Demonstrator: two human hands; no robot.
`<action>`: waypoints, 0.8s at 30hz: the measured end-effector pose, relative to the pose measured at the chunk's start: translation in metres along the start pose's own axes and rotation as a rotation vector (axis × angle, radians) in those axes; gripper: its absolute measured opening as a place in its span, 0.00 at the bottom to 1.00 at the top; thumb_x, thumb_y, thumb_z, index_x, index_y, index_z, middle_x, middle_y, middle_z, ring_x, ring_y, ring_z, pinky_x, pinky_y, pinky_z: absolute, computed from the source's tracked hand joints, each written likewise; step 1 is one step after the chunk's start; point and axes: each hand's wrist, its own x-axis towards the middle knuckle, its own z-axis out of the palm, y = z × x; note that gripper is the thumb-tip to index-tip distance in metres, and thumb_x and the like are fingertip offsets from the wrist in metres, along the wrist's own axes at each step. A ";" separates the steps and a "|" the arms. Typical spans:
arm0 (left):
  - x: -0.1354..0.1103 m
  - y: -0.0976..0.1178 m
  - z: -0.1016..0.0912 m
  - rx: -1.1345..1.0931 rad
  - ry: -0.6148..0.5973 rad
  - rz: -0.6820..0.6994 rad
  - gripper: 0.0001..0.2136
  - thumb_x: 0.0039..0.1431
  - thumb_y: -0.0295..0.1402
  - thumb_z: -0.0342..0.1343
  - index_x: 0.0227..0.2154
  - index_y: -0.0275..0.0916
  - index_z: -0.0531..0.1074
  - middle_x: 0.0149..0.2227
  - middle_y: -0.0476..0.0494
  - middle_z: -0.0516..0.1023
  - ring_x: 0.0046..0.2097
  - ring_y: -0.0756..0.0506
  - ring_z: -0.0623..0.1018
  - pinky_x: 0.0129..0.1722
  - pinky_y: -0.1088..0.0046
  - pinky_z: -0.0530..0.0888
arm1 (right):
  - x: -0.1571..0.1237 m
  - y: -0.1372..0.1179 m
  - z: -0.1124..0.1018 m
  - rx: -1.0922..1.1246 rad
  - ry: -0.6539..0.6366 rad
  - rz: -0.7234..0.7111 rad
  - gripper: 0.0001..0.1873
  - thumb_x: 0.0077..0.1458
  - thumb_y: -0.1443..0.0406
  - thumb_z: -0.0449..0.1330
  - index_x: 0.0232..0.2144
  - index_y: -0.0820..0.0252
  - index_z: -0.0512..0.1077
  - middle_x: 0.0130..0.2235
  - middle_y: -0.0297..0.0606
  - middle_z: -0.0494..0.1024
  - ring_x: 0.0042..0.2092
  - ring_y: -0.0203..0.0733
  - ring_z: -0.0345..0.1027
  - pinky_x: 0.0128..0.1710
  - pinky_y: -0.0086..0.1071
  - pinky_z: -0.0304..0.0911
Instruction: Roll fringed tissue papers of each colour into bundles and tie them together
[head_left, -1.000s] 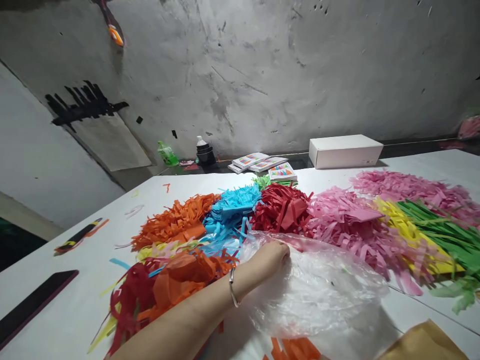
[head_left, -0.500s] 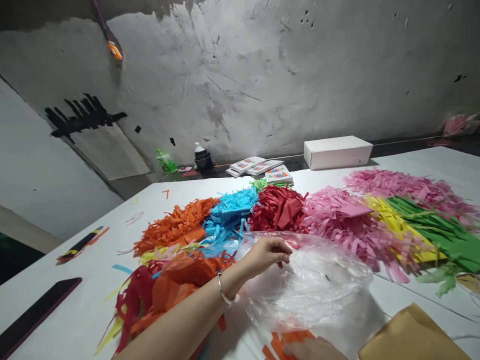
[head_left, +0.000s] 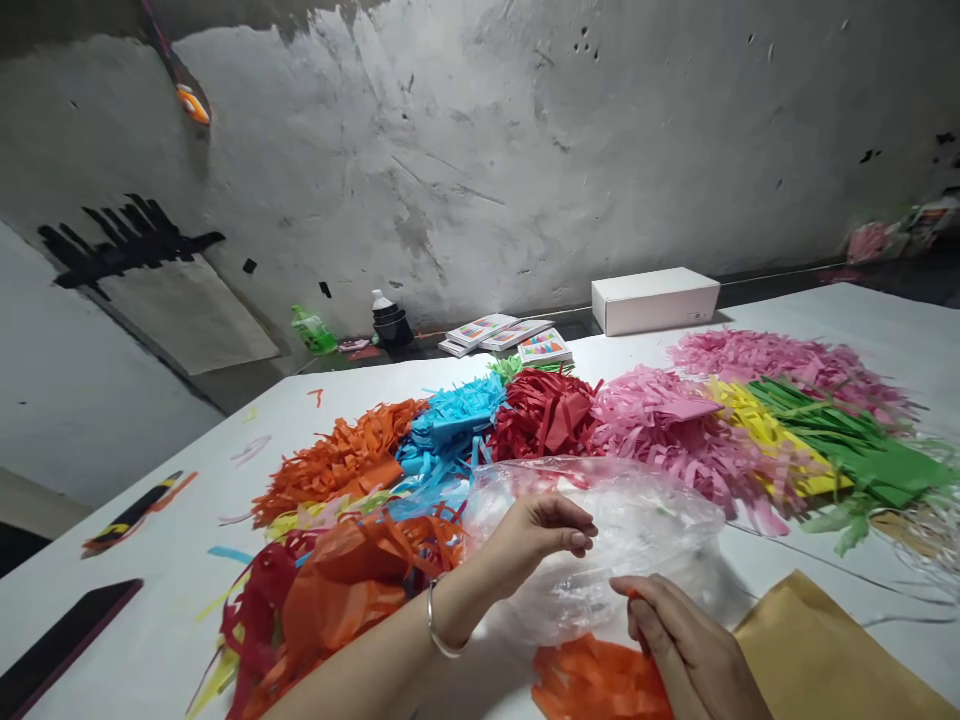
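My left hand [head_left: 553, 535], with a silver bangle [head_left: 441, 625] at the wrist, hovers over a crumpled clear plastic bag [head_left: 600, 555]. Its fingers curl loosely, with a gap to the thumb and nothing between them. At lower right, my right hand [head_left: 694, 640] is closed, pinching orange tissue paper that shows at its fingertips. The orange fringed tissue paper [head_left: 596, 680] hangs below that hand, partly cut off by the frame's bottom edge. Left of my forearm lies a loose heap of orange tissue strips [head_left: 352, 575] with dark red strips [head_left: 266, 590].
Fringed paper bundles form a row: orange [head_left: 337, 455], blue [head_left: 454, 420], red [head_left: 544, 415], pink [head_left: 660, 410], yellow [head_left: 780, 440] and green [head_left: 862, 445]. A white box [head_left: 652, 302] stands behind. A brown envelope [head_left: 832, 650] lies right, a phone [head_left: 67, 640] left.
My right hand has risen from the bottom edge into fuller view, bringing up the orange tissue paper. My left hand has moved slightly down and right. The whole view has shifted a little.
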 end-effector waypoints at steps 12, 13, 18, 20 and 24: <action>-0.023 0.000 0.027 -0.250 -0.058 -0.045 0.18 0.37 0.36 0.76 0.29 0.33 0.76 0.24 0.45 0.79 0.28 0.48 0.78 0.33 0.71 0.73 | 0.016 -0.003 0.002 -0.153 -0.267 0.113 0.21 0.70 0.56 0.43 0.28 0.55 0.66 0.27 0.32 0.73 0.29 0.37 0.68 0.29 0.29 0.59; -0.024 -0.001 0.027 -0.229 -0.049 -0.036 0.18 0.38 0.36 0.75 0.28 0.33 0.76 0.24 0.46 0.79 0.28 0.48 0.77 0.33 0.71 0.73 | 0.016 -0.002 0.002 -0.157 -0.276 0.119 0.21 0.70 0.56 0.43 0.28 0.55 0.66 0.27 0.32 0.73 0.29 0.38 0.68 0.29 0.29 0.59; -0.027 -0.004 0.026 0.089 0.012 0.106 0.06 0.45 0.30 0.69 0.26 0.35 0.77 0.27 0.46 0.79 0.31 0.48 0.77 0.35 0.72 0.73 | 0.017 0.003 -0.001 -0.115 -0.372 0.143 0.21 0.70 0.57 0.43 0.29 0.55 0.68 0.28 0.32 0.75 0.31 0.38 0.69 0.31 0.29 0.60; -0.029 -0.003 0.027 0.135 -0.004 0.119 0.04 0.47 0.28 0.66 0.26 0.36 0.77 0.27 0.45 0.80 0.32 0.47 0.78 0.36 0.71 0.73 | 0.018 0.006 -0.003 -0.090 -0.383 0.143 0.21 0.70 0.57 0.43 0.30 0.55 0.68 0.29 0.32 0.75 0.31 0.38 0.69 0.32 0.29 0.60; -0.030 -0.002 0.029 0.033 -0.059 0.078 0.06 0.47 0.31 0.66 0.26 0.36 0.76 0.26 0.45 0.79 0.31 0.45 0.78 0.35 0.70 0.73 | 0.017 0.008 -0.004 -0.045 -0.388 0.130 0.21 0.70 0.56 0.42 0.31 0.56 0.68 0.30 0.32 0.75 0.32 0.37 0.69 0.33 0.29 0.60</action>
